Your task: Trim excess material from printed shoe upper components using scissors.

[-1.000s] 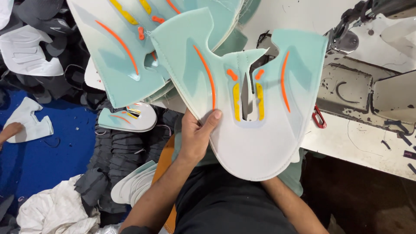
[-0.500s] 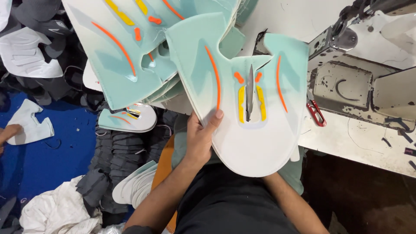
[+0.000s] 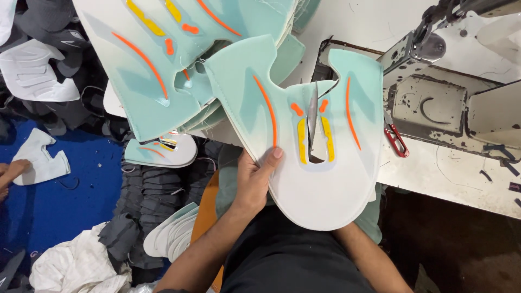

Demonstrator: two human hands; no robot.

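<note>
Gripping the left edge of a mint-and-white shoe panel (image 3: 320, 163), the left hand (image 3: 254, 182) is closed on it, thumb laid on the top face beside an orange stripe, fingers tucked beneath. The panel is held flat above the lap, its rounded white end toward the body and its two mint wings pointing away. A narrow slit runs down its middle, flanked by yellow bars and short orange marks.

The right hand is hidden under the panel; only the right forearm (image 3: 369, 255) is seen, and its grip cannot be told.

The far right wing overlaps the near edge of the white worktable (image 3: 450, 179). The far left wing is overlapped by a stack of like panels (image 3: 179, 59) lying on the table's left end and overhanging its edge.

A sewing machine (image 3: 434, 92) is set on the table, just beyond the right wing. Red-handled snips (image 3: 396, 140) lie just beside that wing's outer edge.

Open room: bare tabletop to the right of the snips, with a few dark scraps near the far right edge.

Below left, white cut pieces (image 3: 173, 233) and grey ones are heaped by the knee. Another person's fingers (image 3: 12, 171) touch a white piece (image 3: 40, 160) on a blue floor cover (image 3: 59, 206).
</note>
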